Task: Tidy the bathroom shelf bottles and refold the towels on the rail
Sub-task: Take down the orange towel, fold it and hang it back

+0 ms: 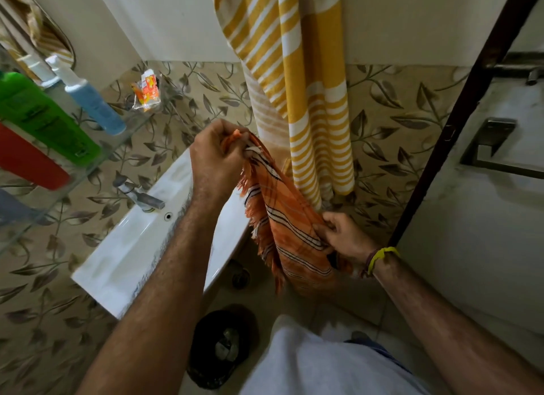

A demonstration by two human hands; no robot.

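An orange checked towel (282,218) with a fringed edge hangs between my hands, in front of the wall. My left hand (215,156) grips its upper corner. Lower down, my right hand (344,235) pinches a fold of the same towel. Behind it a yellow and white striped towel (300,79) hangs down from above; its rail is out of view. On the glass shelf (123,132) at the left stand a green bottle (44,117), a blue spray bottle (88,100) and a red bottle (29,162). A small orange packet (147,91) lies at the shelf's far end.
A white washbasin (141,247) with a metal tap (141,197) sits below the shelf, left of my left arm. A dark door frame (459,114) and a door with a metal handle (491,147) stand at the right. A dark floor drain (223,344) lies near my feet.
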